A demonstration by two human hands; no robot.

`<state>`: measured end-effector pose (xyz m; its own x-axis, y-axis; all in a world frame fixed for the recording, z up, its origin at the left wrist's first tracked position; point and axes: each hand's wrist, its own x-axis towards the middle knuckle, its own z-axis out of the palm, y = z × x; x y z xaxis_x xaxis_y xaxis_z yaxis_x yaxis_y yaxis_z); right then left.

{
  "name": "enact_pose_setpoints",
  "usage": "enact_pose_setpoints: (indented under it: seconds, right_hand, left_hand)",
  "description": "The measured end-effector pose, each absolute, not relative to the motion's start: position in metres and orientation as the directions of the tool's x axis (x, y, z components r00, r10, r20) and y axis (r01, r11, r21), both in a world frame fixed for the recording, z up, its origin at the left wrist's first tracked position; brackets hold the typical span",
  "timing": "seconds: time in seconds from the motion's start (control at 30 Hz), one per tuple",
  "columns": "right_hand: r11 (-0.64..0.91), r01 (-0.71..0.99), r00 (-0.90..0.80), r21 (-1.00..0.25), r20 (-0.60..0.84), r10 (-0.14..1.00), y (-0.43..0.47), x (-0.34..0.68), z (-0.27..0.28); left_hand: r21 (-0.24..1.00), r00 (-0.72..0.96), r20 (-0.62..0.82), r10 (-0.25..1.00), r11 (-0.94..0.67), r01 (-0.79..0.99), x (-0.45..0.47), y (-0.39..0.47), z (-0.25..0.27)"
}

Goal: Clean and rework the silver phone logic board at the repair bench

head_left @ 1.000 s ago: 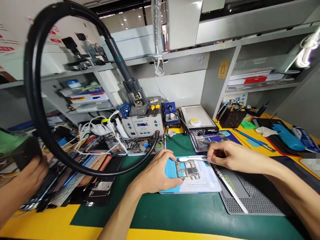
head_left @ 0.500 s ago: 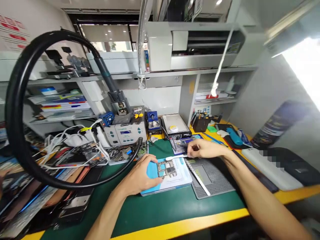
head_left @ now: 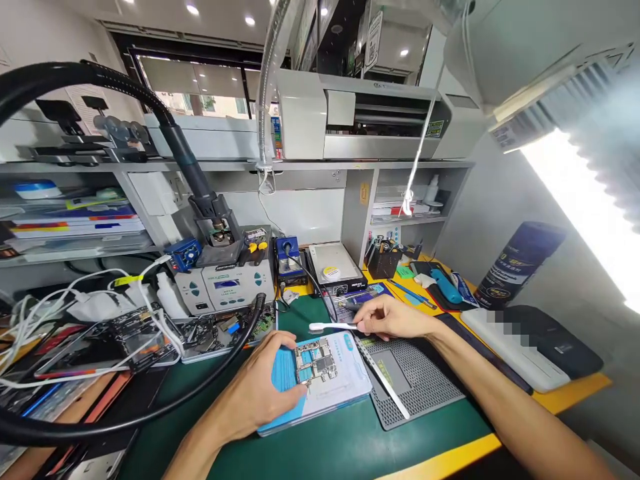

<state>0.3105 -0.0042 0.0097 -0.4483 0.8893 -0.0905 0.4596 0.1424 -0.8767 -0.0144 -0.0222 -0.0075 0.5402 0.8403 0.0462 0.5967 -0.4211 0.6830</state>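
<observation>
A small phone circuit board (head_left: 324, 363) with cut-out gaps lies on a blue and white booklet (head_left: 345, 387). My left hand (head_left: 270, 387) grips the board's left side, with the thumb at its lower corner and the fingers at its upper corner. In my right hand (head_left: 383, 317) is a white toothbrush (head_left: 333, 327), pinched by the handle. Its head hovers just above the board's top edge, apart from it. A white strip-like tool (head_left: 387, 383) rests across a grey perforated mat (head_left: 425, 387) to the right of the booklet.
A hot-air station (head_left: 233, 287) stands behind, its black hose (head_left: 215, 383) looping along my left side. Phone parts and boards (head_left: 220, 333) crowd the left. A soldering iron stand (head_left: 290, 260) and a pen holder (head_left: 383, 259) sit at the back. A bright lamp (head_left: 585, 207) hangs at right.
The toothbrush has lifted off the board's upper edge, in my right hand. My left hand keeps its hold on the board. The whole view has shifted.
</observation>
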Motion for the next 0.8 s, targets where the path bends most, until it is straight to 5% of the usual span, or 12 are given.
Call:
enact_pose_setpoints:
  seconds: [0.47, 0.8]
  right_hand:
    - [0.304, 0.567, -0.339, -0.765, 0.12, 0.933, -0.024, 0.297, -0.007]
    - [0.331, 0.6, -0.379, -0.729, 0.106, 0.919, -0.025, 0.297, -0.004]
  left_hand:
    - [0.707, 0.409, 0.027, 0.912, -0.307, 0.637, -0.004, -0.028, -0.008]
    - [0.704, 0.389, 0.053, 0.92, -0.311, 0.638, -0.004, -0.028, -0.011]
